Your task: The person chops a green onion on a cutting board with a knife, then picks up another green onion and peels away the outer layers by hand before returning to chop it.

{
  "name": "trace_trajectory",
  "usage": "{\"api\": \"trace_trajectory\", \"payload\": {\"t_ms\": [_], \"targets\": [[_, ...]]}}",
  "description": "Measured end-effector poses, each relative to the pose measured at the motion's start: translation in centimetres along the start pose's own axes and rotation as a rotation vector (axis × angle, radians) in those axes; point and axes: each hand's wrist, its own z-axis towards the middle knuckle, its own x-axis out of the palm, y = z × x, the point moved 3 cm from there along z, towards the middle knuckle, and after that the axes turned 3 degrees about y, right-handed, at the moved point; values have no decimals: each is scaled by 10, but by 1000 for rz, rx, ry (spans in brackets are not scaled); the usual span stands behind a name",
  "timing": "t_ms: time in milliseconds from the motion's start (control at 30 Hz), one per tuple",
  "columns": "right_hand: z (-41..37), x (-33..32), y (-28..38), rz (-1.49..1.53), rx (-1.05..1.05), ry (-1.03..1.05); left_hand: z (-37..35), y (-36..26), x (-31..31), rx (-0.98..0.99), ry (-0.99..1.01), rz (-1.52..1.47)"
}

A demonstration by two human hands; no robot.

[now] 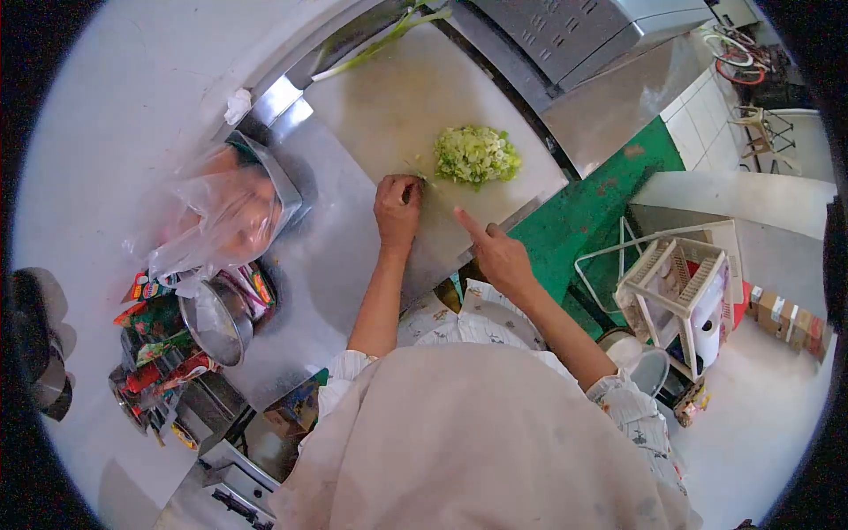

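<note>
On the pale cutting board [380, 115] lies a heap of chopped light-green vegetable [477, 155], looking like spring onion. My left hand [399, 210] rests on the board with its fingers curled in. Whatever they pinch is hidden, though small green bits show by the fingertips. My right hand [502, 258] is closed at the board's near edge, its index finger stretched toward the left hand. It appears to grip a knife [439, 192], whose blade shows only faintly between the hands. Uncut green stalks [380, 49] lie along the board's far edge.
A metal container with a clear plastic bag [212, 212] over orange contents stands at left. Below it are a metal bowl [215, 322] and colourful packets [159, 331]. A grey metal appliance [565, 40] sits beyond the board. At right, a plastic rack [676, 278] stands beside the green floor [583, 212].
</note>
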Motion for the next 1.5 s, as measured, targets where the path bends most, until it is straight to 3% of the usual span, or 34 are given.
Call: {"api": "trace_trajectory", "payload": {"t_ms": [633, 833, 1000, 1100, 1500], "targets": [[11, 6, -5, 62, -76, -9, -2, 0, 1, -28, 26, 54], [24, 11, 3, -23, -101, -158, -3, -4, 0, -29, 7, 53], [3, 4, -8, 49, -3, -29, -3, -6, -3, -32, -16, 18], [1, -1, -11, 206, -90, -55, -3, -6, -2, -43, -20, -9], [19, 8, -2, 52, -5, -3, -3, -3, 0, -33, -19, 2]]}}
